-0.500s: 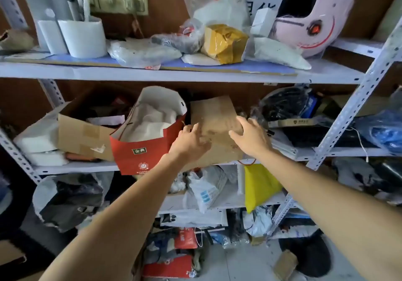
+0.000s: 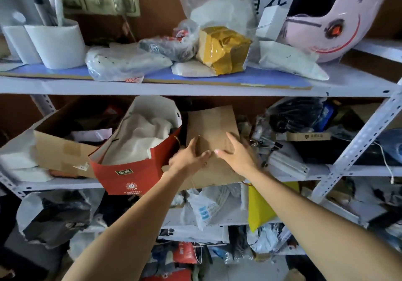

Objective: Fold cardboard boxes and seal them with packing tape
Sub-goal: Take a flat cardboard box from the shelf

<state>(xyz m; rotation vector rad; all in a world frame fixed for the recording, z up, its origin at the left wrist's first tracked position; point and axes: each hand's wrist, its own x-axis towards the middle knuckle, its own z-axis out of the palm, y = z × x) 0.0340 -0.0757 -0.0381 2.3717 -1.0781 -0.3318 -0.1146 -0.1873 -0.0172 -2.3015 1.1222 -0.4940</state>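
Reaching with flat, spread fingers, left hand [image 2: 188, 154] and right hand [image 2: 236, 153] press the flattened cardboard box [image 2: 212, 126] leaning on the middle shelf [image 2: 348, 169]; dragging it out could topple the touching red bag [image 2: 128, 172].

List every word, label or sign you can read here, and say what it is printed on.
"金典": dark label on the red paper bag.
White sign behind the top shelf: large dark characters, partly hidden, not readable.
Flat brown box on the middle shelf: printed line, too blurred.
Small print under the red bag's round emblem: too small.
Flattened cardboard under both hands: no legible text.
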